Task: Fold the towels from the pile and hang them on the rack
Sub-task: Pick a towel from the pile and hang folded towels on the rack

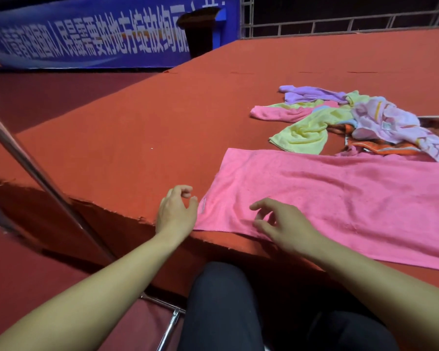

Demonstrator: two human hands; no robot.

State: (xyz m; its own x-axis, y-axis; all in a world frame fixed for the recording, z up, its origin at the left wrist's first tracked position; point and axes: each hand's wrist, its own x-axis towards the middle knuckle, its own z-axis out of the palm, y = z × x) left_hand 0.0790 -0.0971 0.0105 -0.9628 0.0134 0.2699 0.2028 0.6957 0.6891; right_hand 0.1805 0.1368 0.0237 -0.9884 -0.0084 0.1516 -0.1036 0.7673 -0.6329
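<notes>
both the left hand (176, 210) and right hand (284, 224) hover loosely curled and grasping nothing at the pink towel (340, 198) end, so an uneven pinch risks a skewed fold.

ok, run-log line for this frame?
stage: folding | pink towel flat on red table | left hand at its corner | right hand above it | pile behind

I stand at a big red carpet platform (142, 117). A blue banner (91, 34) hangs behind it, beside a metal fence (340, 21). It is dark there.
</notes>
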